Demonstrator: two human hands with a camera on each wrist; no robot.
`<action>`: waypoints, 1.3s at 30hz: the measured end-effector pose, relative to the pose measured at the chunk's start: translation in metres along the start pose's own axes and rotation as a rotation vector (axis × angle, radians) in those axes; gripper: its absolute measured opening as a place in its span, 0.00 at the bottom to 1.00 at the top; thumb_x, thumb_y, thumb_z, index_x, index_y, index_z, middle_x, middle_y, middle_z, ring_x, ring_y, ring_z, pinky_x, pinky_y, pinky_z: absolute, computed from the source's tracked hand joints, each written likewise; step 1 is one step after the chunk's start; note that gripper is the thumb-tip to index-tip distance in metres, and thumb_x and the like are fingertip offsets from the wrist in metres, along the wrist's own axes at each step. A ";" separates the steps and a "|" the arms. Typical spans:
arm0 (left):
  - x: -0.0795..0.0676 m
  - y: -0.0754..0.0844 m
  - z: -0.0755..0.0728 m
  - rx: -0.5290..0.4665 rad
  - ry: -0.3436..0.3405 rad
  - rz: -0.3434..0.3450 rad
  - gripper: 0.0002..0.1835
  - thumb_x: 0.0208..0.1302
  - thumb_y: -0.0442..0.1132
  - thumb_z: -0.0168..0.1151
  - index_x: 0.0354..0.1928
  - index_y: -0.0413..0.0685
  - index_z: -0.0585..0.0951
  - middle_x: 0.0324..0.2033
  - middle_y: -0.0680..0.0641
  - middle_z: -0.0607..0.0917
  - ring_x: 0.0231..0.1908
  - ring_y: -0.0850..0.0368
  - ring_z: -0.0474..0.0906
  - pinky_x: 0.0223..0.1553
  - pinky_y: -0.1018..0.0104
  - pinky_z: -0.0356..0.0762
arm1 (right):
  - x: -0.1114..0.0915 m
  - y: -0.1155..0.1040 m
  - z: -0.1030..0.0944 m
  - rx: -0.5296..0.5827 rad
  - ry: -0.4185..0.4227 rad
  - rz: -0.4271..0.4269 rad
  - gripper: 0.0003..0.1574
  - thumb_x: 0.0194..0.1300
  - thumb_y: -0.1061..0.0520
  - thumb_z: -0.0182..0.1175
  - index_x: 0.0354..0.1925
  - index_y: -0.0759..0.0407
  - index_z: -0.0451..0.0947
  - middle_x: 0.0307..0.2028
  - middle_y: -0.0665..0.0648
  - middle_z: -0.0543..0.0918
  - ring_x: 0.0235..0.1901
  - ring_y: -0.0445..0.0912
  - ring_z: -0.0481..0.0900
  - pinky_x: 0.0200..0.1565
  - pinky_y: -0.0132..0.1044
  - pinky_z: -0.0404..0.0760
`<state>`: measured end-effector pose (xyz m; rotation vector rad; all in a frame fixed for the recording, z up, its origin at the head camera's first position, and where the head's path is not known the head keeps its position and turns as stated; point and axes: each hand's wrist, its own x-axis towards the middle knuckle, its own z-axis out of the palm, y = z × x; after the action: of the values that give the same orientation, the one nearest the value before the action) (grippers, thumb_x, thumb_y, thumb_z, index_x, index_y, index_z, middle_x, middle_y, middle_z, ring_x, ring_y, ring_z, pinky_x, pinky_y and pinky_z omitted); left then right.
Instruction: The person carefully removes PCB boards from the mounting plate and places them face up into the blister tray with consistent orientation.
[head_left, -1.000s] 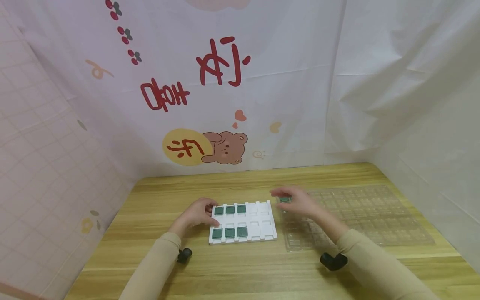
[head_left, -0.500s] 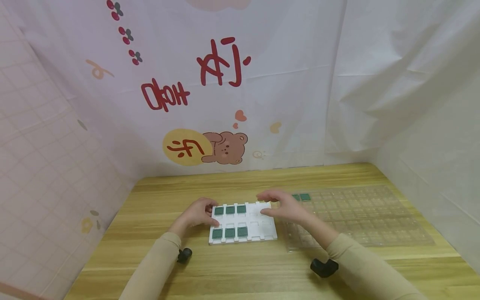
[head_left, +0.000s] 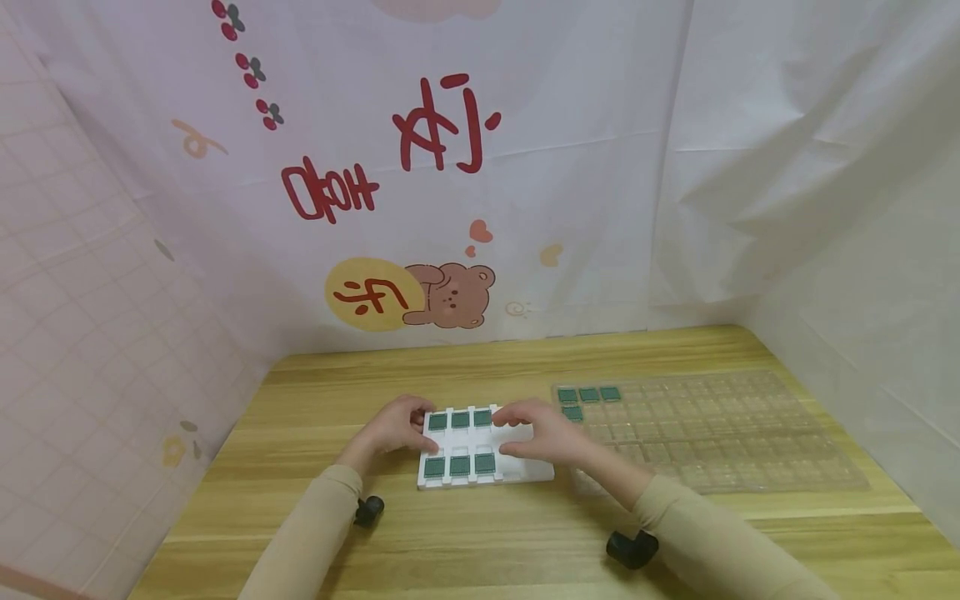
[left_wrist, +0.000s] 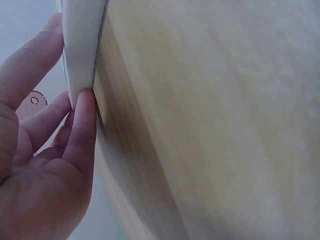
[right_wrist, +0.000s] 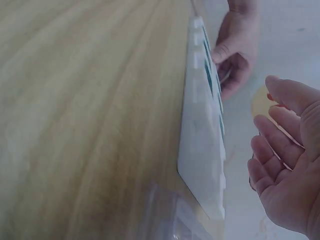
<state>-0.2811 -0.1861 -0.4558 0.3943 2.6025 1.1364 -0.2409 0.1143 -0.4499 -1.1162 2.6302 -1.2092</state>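
My left hand point(head_left: 397, 425) holds the left end of a white slotted tray point(head_left: 528, 471); in the left wrist view, its thumb lies on one side of the tray point(left_wrist: 82, 45) and fingertips touch the end. Several green square chips point(head_left: 460, 465) sit in the tray's left slots, in two rows. Over the right part of the tray hovers my right hand point(head_left: 543, 433), fingers loosely bent and nothing between them. The right wrist view shows this right hand point(right_wrist: 287, 155) apart from the tray point(right_wrist: 202, 145). Part of the tray's right slots is hidden behind it.
A large clear plastic tray point(head_left: 697, 425) with many pockets lies to the right on the wooden table point(head_left: 465, 542). Several green chips point(head_left: 589, 395) sit in its far left corner. White printed cloth point(head_left: 585, 167) hangs behind and at both sides.
My right hand has moved left from the clear tray's far left corner to above the white tray, uncovering green chips in the clear tray. The left hand and white tray have stayed put.
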 end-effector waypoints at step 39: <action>0.002 -0.005 0.001 -0.003 0.008 -0.003 0.37 0.40 0.33 0.84 0.56 0.37 0.78 0.45 0.45 0.77 0.43 0.53 0.75 0.47 0.59 0.77 | 0.014 -0.014 0.036 -0.457 -0.036 -0.021 0.18 0.49 0.48 0.77 0.40 0.51 0.87 0.36 0.45 0.85 0.37 0.42 0.75 0.42 0.34 0.74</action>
<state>-0.2830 -0.1881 -0.4608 0.3862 2.6074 1.1425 -0.2315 0.0758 -0.4623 -1.2033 2.9551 -0.5892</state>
